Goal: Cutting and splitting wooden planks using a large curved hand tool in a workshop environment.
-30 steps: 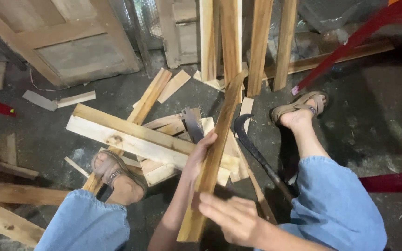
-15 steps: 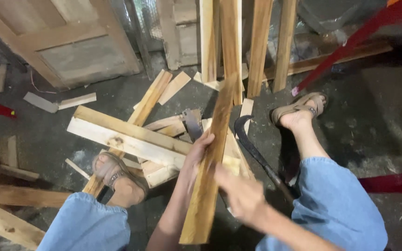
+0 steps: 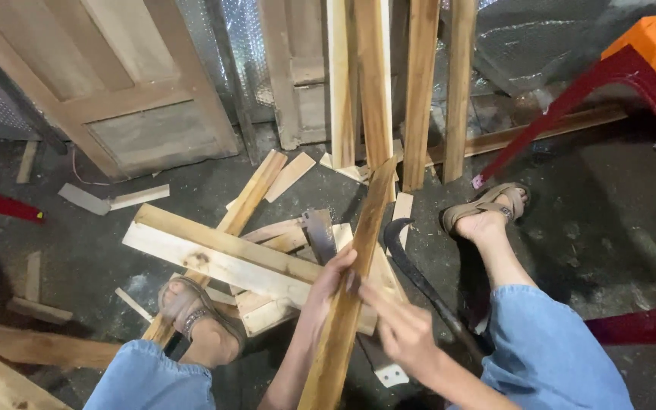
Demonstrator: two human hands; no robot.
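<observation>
A long brown wooden slat (image 3: pixel 358 258) runs from near my lap up toward the leaning boards. My left hand (image 3: pixel 329 282) grips it at its left edge, fingers curled over the wood. My right hand (image 3: pixel 400 328) is at the slat's right edge, fingers spread and touching it. Under the slat lies a pile of pale planks (image 3: pixel 214 250) and short offcuts on the dark floor. A dark curved blade with a long handle (image 3: pixel 419 277) lies on the floor just right of the slat.
Several upright boards (image 3: pixel 377 83) lean against the back wall beside a wooden door panel (image 3: pixel 115 91). A red and orange plastic stool (image 3: pixel 624 68) stands at the upper right. My sandalled feet (image 3: pixel 487 212) rest either side of the pile. Scrap wood (image 3: pixel 24 349) lies at left.
My right hand has moved up along the slat from its lower end to beside my left hand. The slat has barely shifted.
</observation>
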